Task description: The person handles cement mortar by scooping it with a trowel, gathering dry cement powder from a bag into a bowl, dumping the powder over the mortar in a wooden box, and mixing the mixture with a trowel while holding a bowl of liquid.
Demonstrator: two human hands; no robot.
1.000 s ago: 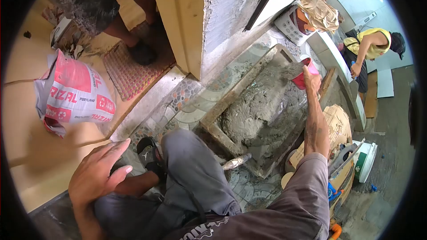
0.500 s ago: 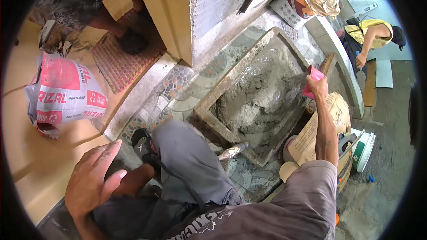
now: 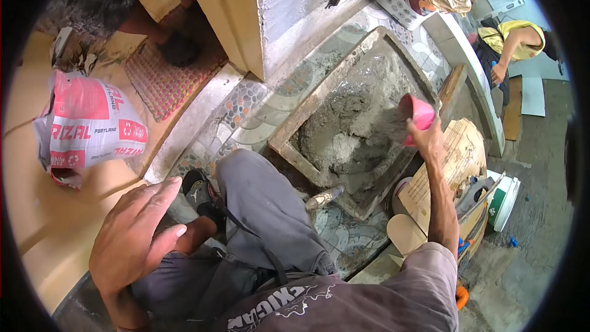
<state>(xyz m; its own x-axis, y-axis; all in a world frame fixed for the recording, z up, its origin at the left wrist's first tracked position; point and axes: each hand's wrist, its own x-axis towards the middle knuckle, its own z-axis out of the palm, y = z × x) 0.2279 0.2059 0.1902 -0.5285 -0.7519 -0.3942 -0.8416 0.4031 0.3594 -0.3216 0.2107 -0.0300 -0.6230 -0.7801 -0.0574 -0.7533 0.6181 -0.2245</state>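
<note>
My right hand (image 3: 428, 138) grips a pink cup (image 3: 418, 118), tilted over the right side of a rectangular mixing trough (image 3: 287, 134). Grey material falls from the cup's mouth onto the wet grey mortar (image 3: 344, 117) in the trough. My left hand (image 3: 136, 230) hangs above my lap at the lower left, holding nothing, with thumb and fingers apart. A tool's mortar-stained handle (image 3: 326, 197) sticks out over the trough's near edge; the rest of the tool is hidden.
A cement bag (image 3: 92, 124) stands at the left, near a woven mat (image 3: 161, 80) where a person's legs show. Another person (image 3: 513, 42) bends at the upper right. Cardboard (image 3: 452, 166) and a white-green bucket (image 3: 504, 201) lie right of the trough.
The pink cup in my right hand has moved left over the mortar, still pouring. My left hand has barely moved. The view has shifted slightly.
</note>
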